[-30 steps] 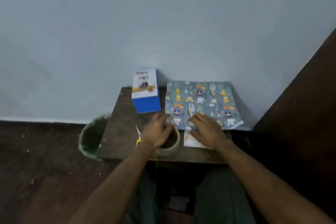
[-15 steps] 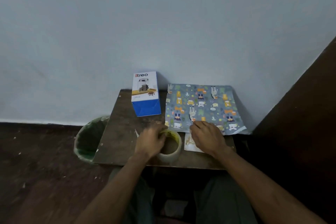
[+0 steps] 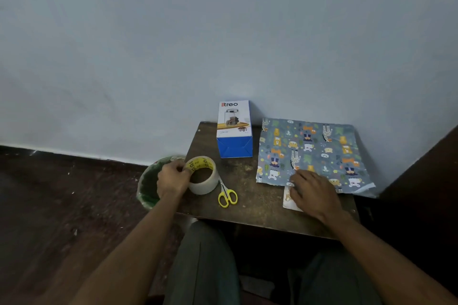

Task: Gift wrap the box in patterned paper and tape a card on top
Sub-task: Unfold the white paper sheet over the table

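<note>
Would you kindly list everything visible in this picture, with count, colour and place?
Cardboard product box: one, white and blue, upright at table's back, by the wall.
Patterned wrapping paper sheet: one, grey-blue with animals, flat on table's right.
Clear tape roll: one, whitish with yellow core, table's left edge.
Scissors: one, yellow-handled, right of the roll.
Card: one, white with gold lettering, partly under the right hand.
Wooden table: one, dark brown.
Bin: one, green, left of table.
Left hand: grips the roll.
Right hand: rests on card and paper.
</note>
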